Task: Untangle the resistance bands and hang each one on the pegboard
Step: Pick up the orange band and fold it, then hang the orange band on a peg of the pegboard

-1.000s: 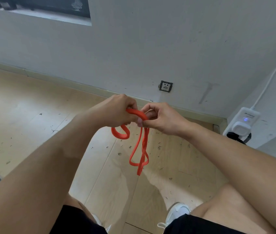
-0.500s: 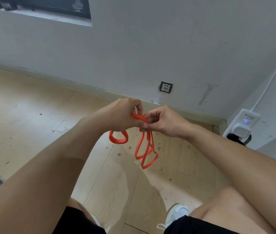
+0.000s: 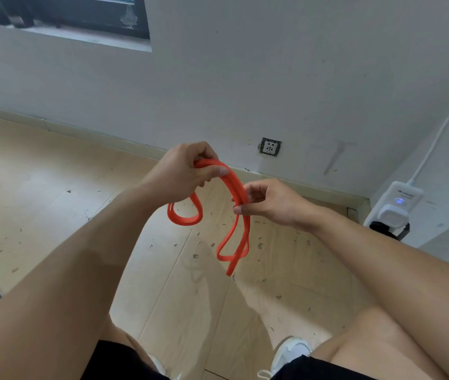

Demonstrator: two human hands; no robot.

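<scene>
Orange resistance band (image 3: pixel 235 185) pinched by left hand (image 3: pixel 179 175) and right hand (image 3: pixel 270 204); arched between them, loops hanging below each.

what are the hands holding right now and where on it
Both grip the orange rubber resistance band. The left hand holds its upper bend, a loop hanging below; the right hand pinches the strands further along, the rest dangling.

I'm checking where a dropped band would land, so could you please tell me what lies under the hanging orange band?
Below the orange band is bare wooden floor scattered with small dark flecks, and lower down a white shoe. The floor beneath the arms and legs is covered.
</scene>
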